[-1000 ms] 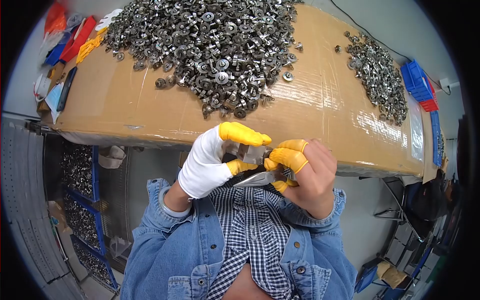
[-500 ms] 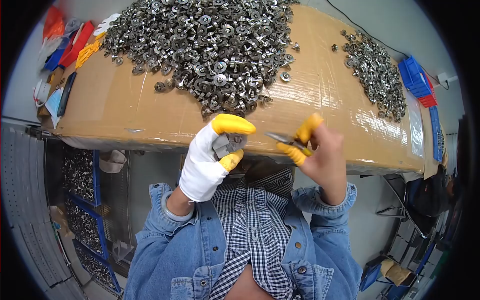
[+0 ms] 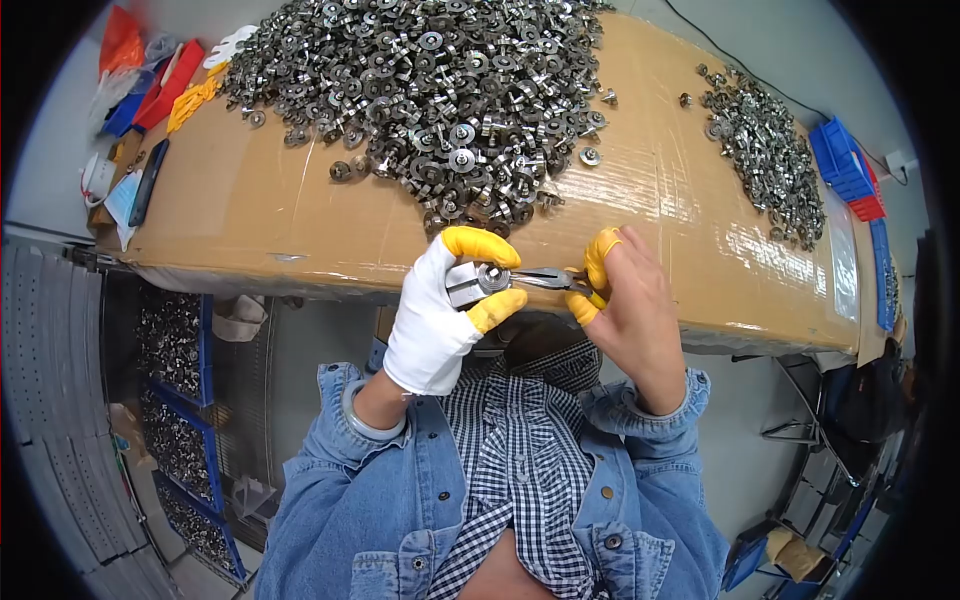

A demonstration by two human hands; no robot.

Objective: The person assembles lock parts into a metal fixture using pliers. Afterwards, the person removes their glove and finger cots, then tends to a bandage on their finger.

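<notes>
Mid-frame, our left hand (image 3: 425, 325) held the metal block (image 3: 464, 286) between index above and thumb below, round part (image 3: 492, 276) on its right. Right of centre, our right hand (image 3: 637, 305) had fingers (image 3: 597, 262) closed on pliers (image 3: 550, 279), tips at the round part; couldn't confirm contact.

- counter (image 3: 250, 215): brown cardboard top under clear plastic wrap; bright glare streaks, mostly R half
- wall (image 3: 830, 50): plain, pale grey, behind counter; black cable (image 3: 745, 70) past counter's far R edge; white socket (image 3: 897, 162), far R
- floor (image 3: 725, 440): grey; visible below counter
- L side: grey perf. metal panels (image 3: 40, 360); blue trays (image 3: 207, 350) stacked next to them
- R side: dark chair-like frame (image 3: 800, 385) w/ metal legs; shelving (image 3: 810, 495) lower R, dim, details unclear
</notes>
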